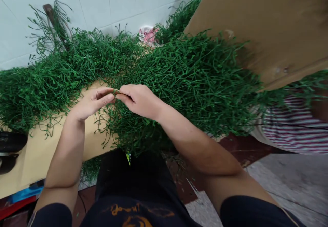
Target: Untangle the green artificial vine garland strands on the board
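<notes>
Close together in the middle of the view, my two hands meet at the fingertips. My left hand [96, 99] pinches a thin green stem [116, 90] between thumb and fingers. From the other side, my right hand [140, 99] has its thumb and forefinger closed on the same stem, its other fingers curled out of sight. Under and beside the right hand spreads a large heap of thin green plastic-looking plant stems [189, 80] with small bud tips. A second heap of similar stems [61, 73] lies behind the left hand.
A pale brown board [99, 145] bears the heaps. A large cardboard sheet [269, 25] leans in from the right. Tiled wall [89, 5] stands behind, with a pink-and-white bundle [148, 36]. Dark objects [11, 148] lie at left; a striped cloth [294, 128] shows at right.
</notes>
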{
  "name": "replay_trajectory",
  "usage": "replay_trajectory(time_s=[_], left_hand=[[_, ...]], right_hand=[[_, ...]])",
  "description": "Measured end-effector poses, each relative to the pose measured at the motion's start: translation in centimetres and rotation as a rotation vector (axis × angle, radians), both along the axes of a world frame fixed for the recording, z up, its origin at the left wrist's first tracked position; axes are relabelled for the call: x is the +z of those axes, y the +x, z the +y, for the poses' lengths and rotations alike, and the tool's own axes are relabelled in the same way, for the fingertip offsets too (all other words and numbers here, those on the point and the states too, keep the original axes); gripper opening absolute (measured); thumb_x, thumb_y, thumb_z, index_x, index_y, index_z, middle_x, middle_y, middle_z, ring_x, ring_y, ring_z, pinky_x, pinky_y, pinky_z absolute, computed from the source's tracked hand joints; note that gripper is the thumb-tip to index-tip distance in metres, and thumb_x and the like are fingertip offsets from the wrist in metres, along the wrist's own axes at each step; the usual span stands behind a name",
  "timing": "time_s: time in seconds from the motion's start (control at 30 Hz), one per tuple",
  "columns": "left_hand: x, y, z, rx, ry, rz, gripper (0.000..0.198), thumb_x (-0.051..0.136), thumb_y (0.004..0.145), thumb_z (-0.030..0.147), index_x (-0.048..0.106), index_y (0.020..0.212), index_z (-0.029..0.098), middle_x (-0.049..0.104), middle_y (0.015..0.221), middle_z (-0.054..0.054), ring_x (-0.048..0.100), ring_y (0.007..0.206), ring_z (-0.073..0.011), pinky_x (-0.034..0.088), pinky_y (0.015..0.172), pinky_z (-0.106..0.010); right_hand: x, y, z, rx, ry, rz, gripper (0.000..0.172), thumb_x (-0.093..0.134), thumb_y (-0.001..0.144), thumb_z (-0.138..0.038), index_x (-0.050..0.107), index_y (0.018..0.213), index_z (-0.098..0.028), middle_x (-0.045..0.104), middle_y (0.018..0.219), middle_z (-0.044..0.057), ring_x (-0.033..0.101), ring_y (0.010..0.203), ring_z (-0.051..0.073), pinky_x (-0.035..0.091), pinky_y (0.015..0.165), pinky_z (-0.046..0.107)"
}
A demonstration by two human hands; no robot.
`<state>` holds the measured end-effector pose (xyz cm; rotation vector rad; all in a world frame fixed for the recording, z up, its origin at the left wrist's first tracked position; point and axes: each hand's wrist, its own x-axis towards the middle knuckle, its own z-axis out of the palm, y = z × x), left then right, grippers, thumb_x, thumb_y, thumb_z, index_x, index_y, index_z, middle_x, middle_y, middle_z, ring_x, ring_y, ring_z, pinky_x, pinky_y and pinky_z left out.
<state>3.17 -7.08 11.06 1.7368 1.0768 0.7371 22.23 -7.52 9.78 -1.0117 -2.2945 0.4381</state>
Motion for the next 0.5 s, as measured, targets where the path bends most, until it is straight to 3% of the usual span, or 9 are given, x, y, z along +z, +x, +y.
replay_trajectory(time_s=[0.1, 0.23, 0.37, 0.5], left_hand=[[0.0, 0.7, 0.0, 0.025, 0.114, 0.143, 0.049, 0.064, 0.068, 0.054, 0.065, 0.094, 0.012, 0.067, 0.086, -0.007, 0.060, 0.082, -0.0187, 0.046, 0.078, -0.032], [-0.5, 0.9, 0.2, 0.133, 0.297, 0.282, 0.027, 0.049, 0.081, 0.035, 0.066, 0.083, 0.013, 0.063, 0.072, -0.002, 0.056, 0.069, -0.0136, 0.043, 0.069, -0.027], [-1.0, 1.1, 0.2, 0.287, 0.501, 0.440, 0.025, 0.043, 0.081, 0.023, 0.067, 0.079, 0.017, 0.062, 0.065, -0.001, 0.055, 0.064, -0.0140, 0.040, 0.065, -0.026], [-1.2, 0.9, 1.7, 0.349, 0.631, 0.583, 0.021, 0.047, 0.078, 0.017, 0.068, 0.079, 0.022, 0.066, 0.074, -0.001, 0.059, 0.074, -0.0165, 0.038, 0.066, -0.027]], right_hand=[[0.0, -0.2, 0.0, -0.067, 0.052, -0.106, 0.025, 0.039, 0.091, -0.026, 0.050, 0.071, -0.015, 0.049, 0.070, 0.002, 0.040, 0.066, 0.011, 0.027, 0.064, 0.026], [0.3, -0.3, -0.3, -0.084, 0.034, -0.103, 0.027, 0.039, 0.091, -0.027, 0.047, 0.068, -0.015, 0.048, 0.068, 0.002, 0.039, 0.065, 0.011, 0.027, 0.065, 0.026], [0.6, -0.6, -0.5, -0.015, -0.024, -0.025, 0.028, 0.041, 0.089, -0.025, 0.038, 0.063, -0.017, 0.041, 0.062, -0.001, 0.035, 0.061, 0.010, 0.026, 0.063, 0.025], [1.0, -0.9, -1.2, -0.042, -0.040, 0.057, 0.030, 0.041, 0.088, -0.023, 0.029, 0.061, -0.019, 0.035, 0.059, -0.002, 0.030, 0.057, 0.008, 0.023, 0.059, 0.025]])
